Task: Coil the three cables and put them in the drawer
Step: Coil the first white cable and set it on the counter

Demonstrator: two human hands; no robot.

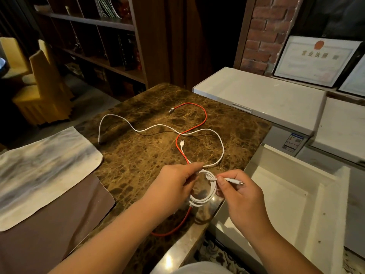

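- I see three cables: two white ones and one red one.
- One white cable (205, 191) is wound into a small ring of a few loops, and I hold it up just over the near edge of the counter (138, 161).
- My left hand (175, 180) pinches the top of that ring between thumb and fingers.
- My right hand (240, 189) pinches the loose end of the same cable, and its one small plug (236, 181) sticks out to the right.
- The second white cable (158, 126) lies loose on the counter in a long wavy line, not wound up, with a big loop at its right end.
- The red cable (204, 117) lies loose too. It curls across the far part of the counter, crosses the white one, runs toward me under my hands, and hangs over the near edge.
- One open white drawer (292, 194) is just to my right, beside the counter.
- One pale cloth (43, 165) lies on the left over a brown mat (49, 230).
- Behind the counter are two white chest freezers (262, 95), a brick wall (264, 30), and dark shelves (94, 36).
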